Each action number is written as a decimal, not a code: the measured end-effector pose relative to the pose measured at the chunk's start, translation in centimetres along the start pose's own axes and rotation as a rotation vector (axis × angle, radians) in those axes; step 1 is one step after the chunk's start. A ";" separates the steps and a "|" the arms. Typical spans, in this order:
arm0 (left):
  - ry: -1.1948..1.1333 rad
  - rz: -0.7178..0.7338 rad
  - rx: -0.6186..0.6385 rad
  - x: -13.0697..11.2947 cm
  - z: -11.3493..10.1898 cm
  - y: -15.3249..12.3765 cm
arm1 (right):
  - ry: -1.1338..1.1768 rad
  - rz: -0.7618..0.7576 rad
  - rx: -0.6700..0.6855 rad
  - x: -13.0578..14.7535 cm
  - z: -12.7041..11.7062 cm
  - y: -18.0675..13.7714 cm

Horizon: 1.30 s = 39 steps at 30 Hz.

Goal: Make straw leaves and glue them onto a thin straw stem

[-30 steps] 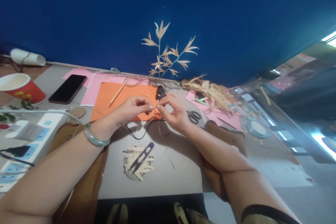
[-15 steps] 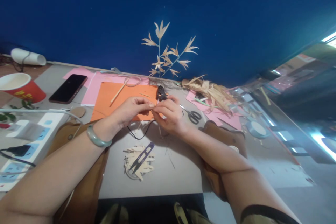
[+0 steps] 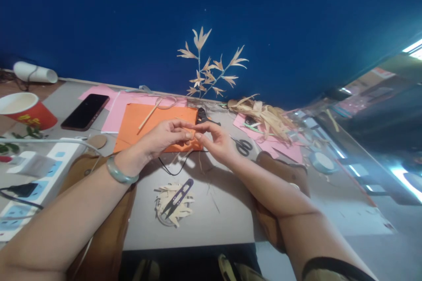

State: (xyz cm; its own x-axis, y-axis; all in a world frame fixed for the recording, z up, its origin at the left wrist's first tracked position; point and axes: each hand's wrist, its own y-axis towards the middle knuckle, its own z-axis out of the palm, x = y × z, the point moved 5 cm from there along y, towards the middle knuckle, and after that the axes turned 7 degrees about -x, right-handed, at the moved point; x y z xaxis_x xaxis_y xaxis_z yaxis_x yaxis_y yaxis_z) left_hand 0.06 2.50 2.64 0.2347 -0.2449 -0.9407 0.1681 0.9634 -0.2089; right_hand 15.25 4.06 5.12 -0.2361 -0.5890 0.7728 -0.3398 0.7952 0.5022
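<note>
My left hand [image 3: 163, 137] and my right hand [image 3: 216, 140] meet fingertip to fingertip above the orange paper sheet [image 3: 150, 124]. Both pinch a small thin straw-coloured piece between thumb and fingers; it is too small to name surely. A jade bangle [image 3: 119, 172] sits on my left wrist. Below the hands a black thread snipper [image 3: 178, 195] lies on a pile of cut straw strips [image 3: 172, 207]. A thin black wire [image 3: 176, 164] curves on the table under the hands.
A straw-leaf branch [image 3: 211, 68] stands against the blue wall. Dried straw bundle [image 3: 263, 116], black scissors [image 3: 243, 145], pliers [image 3: 201, 115], pink paper [image 3: 114, 107], phone [image 3: 85, 111], red paper cup [image 3: 24, 109], power strip [image 3: 39, 175], tape roll [image 3: 323, 161].
My right hand's fingers have uncurled somewhat and its index finger and thumb have risen to meet my left fingertips. The left hand barely moved.
</note>
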 end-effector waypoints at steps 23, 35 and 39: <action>1.112 0.458 -0.453 -3.2 -3.2 0.0 | -0.142 0.085 0.031 -1.5 -0.1 0.6; 1.631 0.173 -0.407 -2.2 -5.2 0.9 | -0.522 -0.053 0.349 -4.0 1.6 0.4; 1.704 0.115 -0.381 -2.9 -5.2 0.5 | -0.534 -0.091 0.437 -3.7 1.9 0.2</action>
State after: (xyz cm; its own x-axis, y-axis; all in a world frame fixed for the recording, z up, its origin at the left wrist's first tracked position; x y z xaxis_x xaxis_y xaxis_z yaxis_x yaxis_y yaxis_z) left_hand -5.49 4.27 3.88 -0.9934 -0.0419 -0.1065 -0.0487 0.9968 0.0626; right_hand 14.33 6.08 1.65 -0.5665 -0.7301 0.3821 -0.6883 0.6742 0.2678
